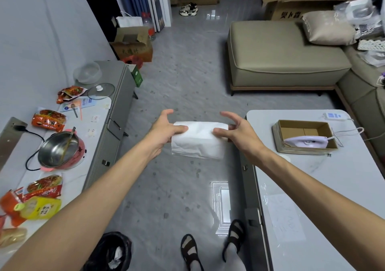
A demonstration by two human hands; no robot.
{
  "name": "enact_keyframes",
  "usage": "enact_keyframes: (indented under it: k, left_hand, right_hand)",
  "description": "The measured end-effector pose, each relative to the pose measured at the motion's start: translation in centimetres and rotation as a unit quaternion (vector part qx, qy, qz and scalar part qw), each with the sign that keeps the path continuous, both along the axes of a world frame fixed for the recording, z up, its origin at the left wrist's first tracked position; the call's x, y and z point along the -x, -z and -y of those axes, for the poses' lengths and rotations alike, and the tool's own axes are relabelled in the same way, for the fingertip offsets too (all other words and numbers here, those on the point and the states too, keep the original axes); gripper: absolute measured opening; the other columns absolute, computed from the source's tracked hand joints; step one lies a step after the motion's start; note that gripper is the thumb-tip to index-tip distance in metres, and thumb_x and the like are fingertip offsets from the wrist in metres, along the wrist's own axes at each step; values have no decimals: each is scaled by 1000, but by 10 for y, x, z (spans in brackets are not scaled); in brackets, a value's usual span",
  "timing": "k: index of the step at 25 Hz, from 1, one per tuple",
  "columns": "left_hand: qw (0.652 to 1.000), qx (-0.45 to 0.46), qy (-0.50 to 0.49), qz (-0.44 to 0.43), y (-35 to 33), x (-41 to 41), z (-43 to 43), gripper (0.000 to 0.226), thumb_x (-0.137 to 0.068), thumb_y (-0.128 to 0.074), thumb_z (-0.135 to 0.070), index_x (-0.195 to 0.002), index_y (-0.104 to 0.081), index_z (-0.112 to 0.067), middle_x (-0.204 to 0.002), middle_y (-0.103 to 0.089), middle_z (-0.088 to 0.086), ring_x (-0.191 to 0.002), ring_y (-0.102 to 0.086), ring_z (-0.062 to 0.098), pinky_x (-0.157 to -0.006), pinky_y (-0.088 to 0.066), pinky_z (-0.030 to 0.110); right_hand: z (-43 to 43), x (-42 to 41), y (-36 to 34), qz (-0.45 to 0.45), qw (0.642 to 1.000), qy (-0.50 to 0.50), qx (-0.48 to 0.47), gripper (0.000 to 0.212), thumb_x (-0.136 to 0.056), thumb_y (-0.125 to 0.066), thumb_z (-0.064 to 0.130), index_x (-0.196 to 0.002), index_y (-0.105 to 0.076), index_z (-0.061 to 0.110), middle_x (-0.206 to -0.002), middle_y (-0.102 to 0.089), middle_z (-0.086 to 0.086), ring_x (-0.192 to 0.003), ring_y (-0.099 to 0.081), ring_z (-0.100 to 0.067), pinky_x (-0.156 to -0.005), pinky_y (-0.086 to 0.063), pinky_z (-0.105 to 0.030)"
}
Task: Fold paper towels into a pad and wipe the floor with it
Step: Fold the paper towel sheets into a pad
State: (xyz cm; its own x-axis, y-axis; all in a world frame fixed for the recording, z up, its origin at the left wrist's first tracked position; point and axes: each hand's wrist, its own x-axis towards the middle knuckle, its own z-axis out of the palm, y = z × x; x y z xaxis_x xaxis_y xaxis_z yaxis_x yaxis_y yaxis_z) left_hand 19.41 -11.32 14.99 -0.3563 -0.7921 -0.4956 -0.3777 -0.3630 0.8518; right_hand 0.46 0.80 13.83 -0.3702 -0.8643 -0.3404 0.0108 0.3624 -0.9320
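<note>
Holding a folded white paper towel (198,142) out in front at about waist height, the person grips it by its two short ends, one in each hand, so that it hangs in the air above the grey tiled floor (187,83) and touches nothing else. The left hand (166,129) has its thumb laid flat across the towel's left edge, pinching it against a finger underneath, while the other fingers are spread apart and lifted clear. The right hand (235,131) does the same on the right edge: thumb pressed on top, the upper fingers curled and splayed above the paper. The towel's lower half droops below the hands. Below, two feet in dark sandals (189,247) stand on the floor, near a bin lined with a black bag (112,252). On the left a long counter (100,146) carries a steel pot (60,150), a glass lid (101,90) and red snack packets (49,122). On the right a white table (312,198) holds an open cardboard box (304,125) with a small iron (306,142) resting in it. Beyond stands a beige sofa (281,52).
</note>
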Motion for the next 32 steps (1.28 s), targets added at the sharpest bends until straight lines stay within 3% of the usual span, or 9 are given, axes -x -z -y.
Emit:
enact_keyframes:
  k: [3,6,10,13,18,20,22,27,32]
  left_hand:
    - [998,-4,57,-34,-5,-3,1,52,-73,-72,6,-119,-57,-15,-101,-68,18,-86,-65,23,-82,-55,33]
    - [992,69,104,-12,-8,-3,2,40,-65,-75,12,-97,-68,-12,-93,-69,11,-83,-63,18,-72,-53,18]
    - [983,150,94,40,-6,-2,4,34,-63,-80,1,-91,-74,-17,-95,-72,12,-88,-65,21,-87,-53,35]
    - [974,196,87,69,-5,-5,6,24,-66,-81,-9,-83,-75,-25,-87,-73,13,-75,-61,18,-82,-54,40]
    - [967,247,49,49,-6,-10,7,16,-75,-75,-26,-65,-72,-38,-58,-66,-16,-55,-53,-4,-58,-42,12]
    - [973,228,39,24,-6,-10,7,7,-79,-71,-28,-72,-73,-26,-65,-63,-12,-62,-53,1,-64,-39,17]
    - [988,151,30,-31,-7,-7,5,25,-86,-65,-32,-82,-68,-7,-76,-61,-1,-73,-53,10,-73,-39,27]
    - [995,1,74,-69,-10,-5,-5,34,-85,-68,-32,-113,-61,-14,-99,-72,5,-83,-68,20,-82,-54,36]
    - [996,20,42,-76,-5,-8,-13,25,-84,-67,-6,-109,-66,-4,-95,-73,7,-72,-71,12,-62,-58,23]
  right_hand:
    - [0,2,-6,1,1000,-19,12,49,-73,-78,-7,-118,-66,7,-105,-67,-4,-92,-62,-12,-88,-51,-24]
    - [3,3,-7,-71,997,-19,-14,46,-68,-79,-12,-108,-70,9,-112,-68,-10,-104,-63,-26,-98,-48,-37]
    - [5,7,-5,-204,978,-23,-32,37,-70,-85,8,-104,-76,19,-102,-74,-3,-96,-67,-18,-91,-50,-29]
    - [4,10,-5,-225,974,-32,-20,27,-73,-84,17,-100,-78,19,-88,-76,-3,-80,-65,-10,-81,-50,-26]
    - [4,11,-10,-238,971,-26,-6,11,-79,-80,28,-76,-77,18,-52,-59,11,-51,-45,1,-52,-35,-14]
    - [4,10,-18,-176,984,-4,14,16,-82,-76,26,-68,-71,21,-57,-55,12,-53,-45,0,-54,-35,-16]
    - [5,8,-26,-61,997,-3,37,19,-88,-69,21,-69,-65,20,-68,-59,7,-63,-52,-5,-62,-39,-18]
    - [8,-1,-24,153,986,64,2,18,-100,-52,20,-105,-64,8,-87,-67,-3,-77,-61,-17,-68,-48,-26]
    - [7,-9,-8,185,980,76,11,17,-93,-61,4,-110,-59,5,-98,-69,-9,-81,-67,-18,-73,-56,-28]
